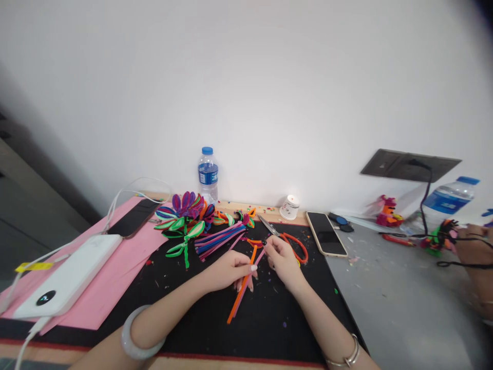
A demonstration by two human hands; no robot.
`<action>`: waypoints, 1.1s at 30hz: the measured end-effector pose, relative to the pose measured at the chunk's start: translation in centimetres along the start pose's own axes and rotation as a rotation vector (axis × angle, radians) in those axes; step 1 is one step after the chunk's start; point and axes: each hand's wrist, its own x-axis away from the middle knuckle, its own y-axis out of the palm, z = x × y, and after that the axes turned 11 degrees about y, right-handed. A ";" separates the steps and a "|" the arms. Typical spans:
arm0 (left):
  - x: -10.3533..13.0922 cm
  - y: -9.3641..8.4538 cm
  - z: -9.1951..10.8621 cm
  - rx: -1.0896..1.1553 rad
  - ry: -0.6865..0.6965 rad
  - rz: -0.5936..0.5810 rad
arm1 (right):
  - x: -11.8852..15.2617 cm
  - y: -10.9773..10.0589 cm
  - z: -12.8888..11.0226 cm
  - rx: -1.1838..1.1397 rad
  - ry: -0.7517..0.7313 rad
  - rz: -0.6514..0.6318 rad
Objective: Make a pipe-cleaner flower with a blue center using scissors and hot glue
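Observation:
Orange and pink pipe cleaners [236, 307] run slantwise between my hands over the black mat [292, 329]. My left hand [236, 271] is closed, pinching them near the middle. At their upper end, the fingers of my right hand [283, 257] are closed on the pink one. Just beyond lies a bundle of purple, blue and pink pipe cleaners [219, 240]. Scissors with orange handles [298, 246] rest behind my right hand, partly hidden by it. To the left of the bundle are finished pipe-cleaner flowers [187, 205] with green leaves [185, 241].
A water bottle [208, 174] and a paper cup [289, 207] stand by the wall. One phone [326, 234] lies right; another phone [134, 218] and a white power bank [69, 275] lie on pink sheets [111, 288]. Another person's hand [475, 252] is at the far right, near a second bottle [449, 198].

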 end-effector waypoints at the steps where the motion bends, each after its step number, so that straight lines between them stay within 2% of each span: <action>1: -0.1 0.0 -0.1 0.000 0.002 0.051 | -0.1 -0.2 0.0 0.003 -0.001 0.044; 6: -0.6 -0.8 -0.1 0.059 0.054 0.488 | -0.2 -0.8 0.2 0.031 -0.084 0.261; 8: -0.5 -1.1 0.2 0.097 0.108 0.600 | -0.3 -0.9 0.2 0.064 -0.116 0.314; 11: -0.3 -1.3 0.7 0.151 0.165 0.671 | -0.5 -1.0 0.4 0.124 -0.119 0.365; 19: -0.2 -1.4 0.9 0.312 0.220 0.743 | -0.4 -1.0 0.3 0.181 -0.110 0.461; 22: -0.3 -1.4 0.7 0.384 0.194 0.737 | -0.1 -0.6 0.0 0.200 -0.183 0.334; 26: -0.5 -1.2 0.5 0.432 0.158 0.726 | 0.5 0.4 -0.4 0.231 -0.232 0.004; 28: -0.5 -1.1 0.5 0.428 0.143 0.719 | 0.8 0.8 -0.4 0.193 -0.219 -0.107; 33: -0.4 -0.9 0.8 0.346 0.108 0.679 | 1.0 1.1 -0.5 -0.065 -0.106 -0.203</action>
